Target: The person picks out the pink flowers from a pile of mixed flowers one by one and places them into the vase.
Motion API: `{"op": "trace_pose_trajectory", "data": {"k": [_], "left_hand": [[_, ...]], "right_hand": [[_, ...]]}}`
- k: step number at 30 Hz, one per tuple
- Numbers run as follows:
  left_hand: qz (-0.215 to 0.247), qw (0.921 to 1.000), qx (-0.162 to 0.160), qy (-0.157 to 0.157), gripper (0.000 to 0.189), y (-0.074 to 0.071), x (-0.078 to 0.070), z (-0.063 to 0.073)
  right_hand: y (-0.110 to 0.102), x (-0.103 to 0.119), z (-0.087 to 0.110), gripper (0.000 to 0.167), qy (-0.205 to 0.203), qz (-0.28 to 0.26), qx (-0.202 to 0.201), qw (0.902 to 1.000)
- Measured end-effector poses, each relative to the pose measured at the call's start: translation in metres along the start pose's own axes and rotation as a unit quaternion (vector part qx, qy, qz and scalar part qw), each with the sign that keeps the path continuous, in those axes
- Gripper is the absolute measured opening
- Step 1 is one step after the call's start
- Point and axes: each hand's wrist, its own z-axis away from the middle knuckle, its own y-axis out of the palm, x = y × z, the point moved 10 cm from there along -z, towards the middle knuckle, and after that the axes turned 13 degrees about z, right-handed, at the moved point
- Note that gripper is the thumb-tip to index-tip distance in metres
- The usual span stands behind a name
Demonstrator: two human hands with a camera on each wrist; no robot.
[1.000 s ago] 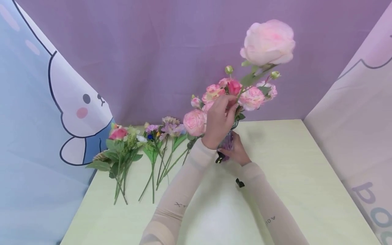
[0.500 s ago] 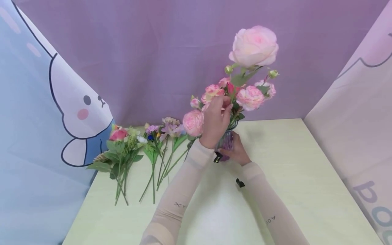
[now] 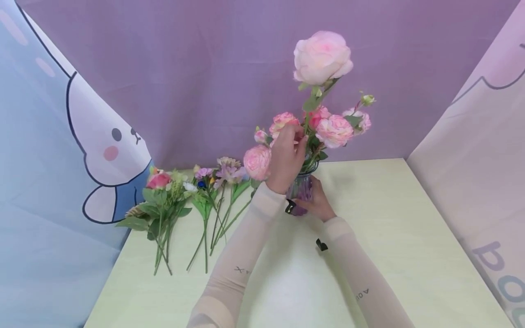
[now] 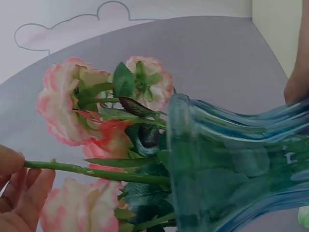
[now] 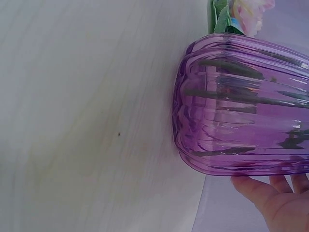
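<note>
A large pale pink rose (image 3: 321, 57) stands tall above the other blooms. My left hand (image 3: 288, 159) pinches its green stem (image 4: 96, 172) between thumb and fingers, and the stem runs down into the vase mouth in the left wrist view. The ribbed glass vase (image 3: 300, 189), bluish at the neck and purple lower down, stands upright on the table. My right hand (image 3: 319, 200) grips the vase low on its right side. Several pink roses (image 3: 335, 131) fill the vase, and stems show through the purple glass (image 5: 241, 111). My left hand hides some blooms.
Left of the vase, several loose flowers lie on the pale table (image 3: 377, 255): a bunch with a red-pink bloom (image 3: 158, 180), then purple flowers (image 3: 230, 173) with long stems. A purple curtain (image 3: 205, 82) hangs behind, and a rabbit-print cloth (image 3: 110, 136) stands left.
The large pale rose has moved left and become more upright, with my left hand shifting slightly left. My right hand stays on the vase.
</note>
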Motion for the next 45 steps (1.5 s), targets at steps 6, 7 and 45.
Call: {"op": "trace_pose_trajectory", "data": {"k": [6, 7, 45], "left_hand": [[-0.007, 0.9999, 0.009, 0.004, 0.008, 0.002, 0.002, -0.003], [-0.011, 0.9998, 0.012, 0.005, 0.008, 0.003, 0.003, -0.003], [-0.186, 0.9789, 0.048, 0.07, 0.007, 0.034, 0.032, 0.046]], "right_hand": [[-0.001, -0.004, -0.006, 0.099, 0.004, -0.001, -0.003, 1.0], [-0.001, -0.005, -0.006, 0.099, 0.009, -0.001, -0.003, 1.0], [0.009, -0.014, -0.011, 0.105, 0.011, -0.011, 0.019, 0.9997]]}}
